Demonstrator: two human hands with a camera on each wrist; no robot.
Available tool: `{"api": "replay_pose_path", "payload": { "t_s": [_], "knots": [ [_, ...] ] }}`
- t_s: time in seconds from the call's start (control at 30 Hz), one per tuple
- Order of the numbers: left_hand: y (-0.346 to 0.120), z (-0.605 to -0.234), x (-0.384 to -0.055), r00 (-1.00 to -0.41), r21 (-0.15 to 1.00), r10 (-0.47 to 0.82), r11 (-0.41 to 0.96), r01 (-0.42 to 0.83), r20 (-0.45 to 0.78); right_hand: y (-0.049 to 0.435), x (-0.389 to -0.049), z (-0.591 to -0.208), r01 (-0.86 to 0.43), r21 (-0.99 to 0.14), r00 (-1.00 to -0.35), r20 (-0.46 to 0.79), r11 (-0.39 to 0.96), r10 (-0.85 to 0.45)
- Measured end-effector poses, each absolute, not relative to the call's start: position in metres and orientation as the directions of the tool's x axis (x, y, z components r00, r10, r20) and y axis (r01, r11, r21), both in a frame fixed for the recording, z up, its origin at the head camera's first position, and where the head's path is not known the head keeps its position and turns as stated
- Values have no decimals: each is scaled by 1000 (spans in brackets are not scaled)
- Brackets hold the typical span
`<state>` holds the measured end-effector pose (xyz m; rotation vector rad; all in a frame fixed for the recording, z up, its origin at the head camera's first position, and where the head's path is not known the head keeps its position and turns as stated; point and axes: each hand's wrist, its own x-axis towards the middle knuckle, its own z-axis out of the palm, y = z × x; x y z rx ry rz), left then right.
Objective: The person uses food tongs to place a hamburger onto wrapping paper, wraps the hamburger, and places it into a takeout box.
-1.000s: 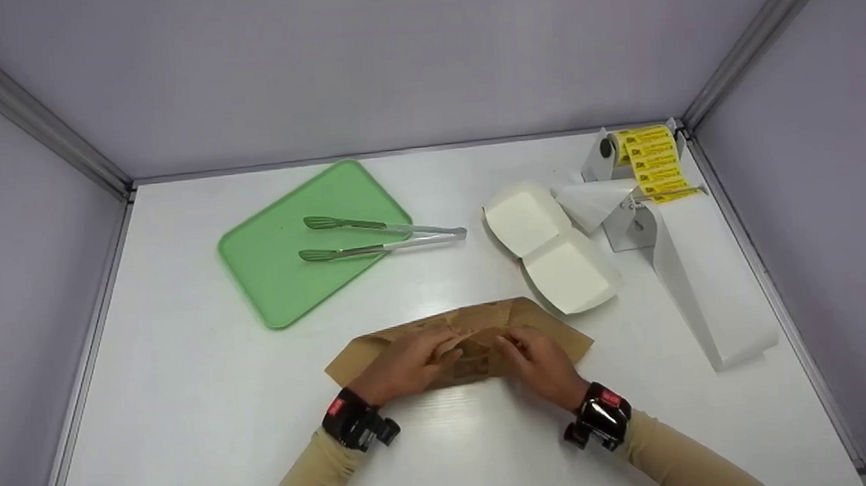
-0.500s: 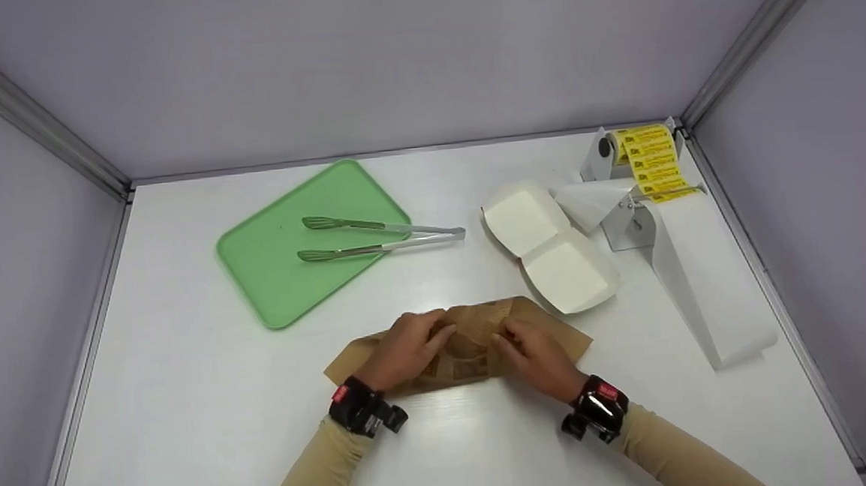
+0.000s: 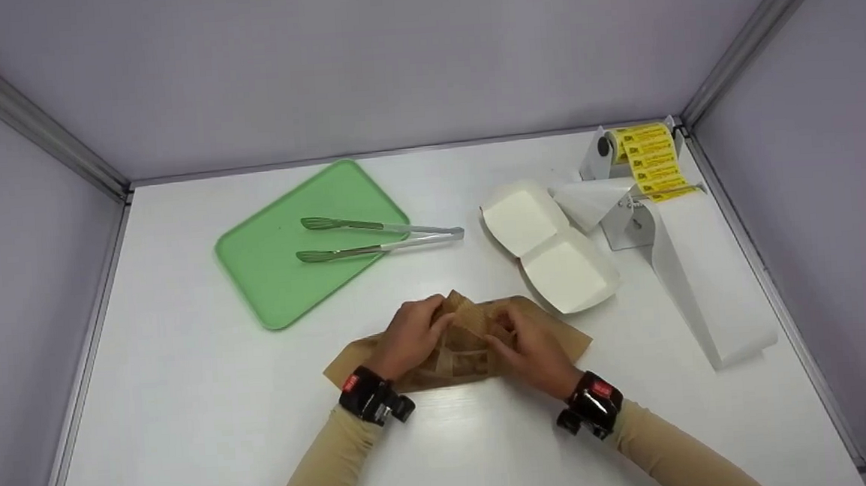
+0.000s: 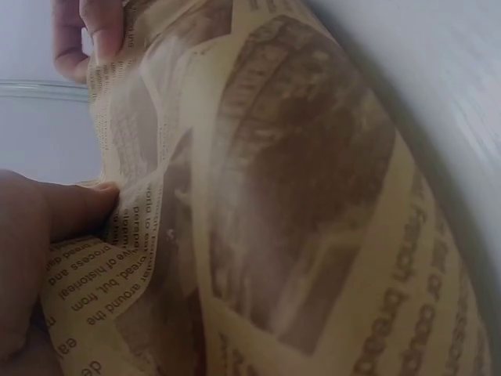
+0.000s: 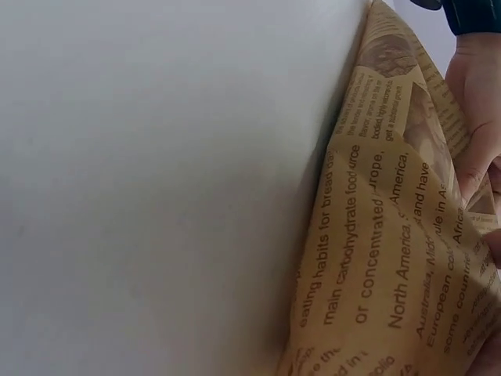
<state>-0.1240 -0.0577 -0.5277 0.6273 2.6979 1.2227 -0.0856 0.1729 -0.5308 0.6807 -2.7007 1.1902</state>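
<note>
Brown printed wrapping paper [image 3: 470, 361] lies folded over a bulging thing near the front of the table; what is inside is hidden. Bread pictures and lines of text cover the paper [image 4: 297, 172] in the left wrist view. My left hand [image 3: 409, 338] pinches its upper edge between thumb and fingers, left of the middle. On the other side of a raised flap, my right hand [image 3: 533, 349] pinches the same edge. Pointed paper ends stick out flat to both sides. Printed paper [image 5: 391, 251] fills the right side of the right wrist view.
Behind the paper, a green tray [image 3: 278, 290] carries tongs [image 3: 417, 236] whose handles reach past its edge. An opened white clamshell box [image 3: 566, 269] lies to the right. At the back right stands a dispenser with a yellow label roll [image 3: 653, 158] and a long white strip [image 3: 721, 285].
My left hand has moved up and slightly right along the paper. Between the hands the paper's top edge now rises into a pointed flap. The right hand has barely shifted.
</note>
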Motion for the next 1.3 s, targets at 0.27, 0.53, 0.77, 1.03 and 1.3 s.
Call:
{"api": "replay_pose_path", "payload": {
  "t_s": [0.27,0.53,0.77,1.03,1.3],
  "knots": [
    [-57,-528,-129,-905,753,422,578,314,53,178,-86,-528,-730,-169,-627,551,662,-551],
    [-56,-531,-134,-915,765,401,575,289,44,178,-76,-542,-794,121,-496,437,595,-750],
    [-58,-536,-135,-921,747,384,595,296,59,181,-77,-554,-777,100,-538,409,622,-737],
    [-62,-534,-117,-894,498,378,743,447,240,184,-80,-558,-777,79,-558,372,624,-742],
    [-54,-521,-84,-791,259,531,752,605,306,181,-79,-560,-781,65,-559,372,622,-741]
  ]
}}
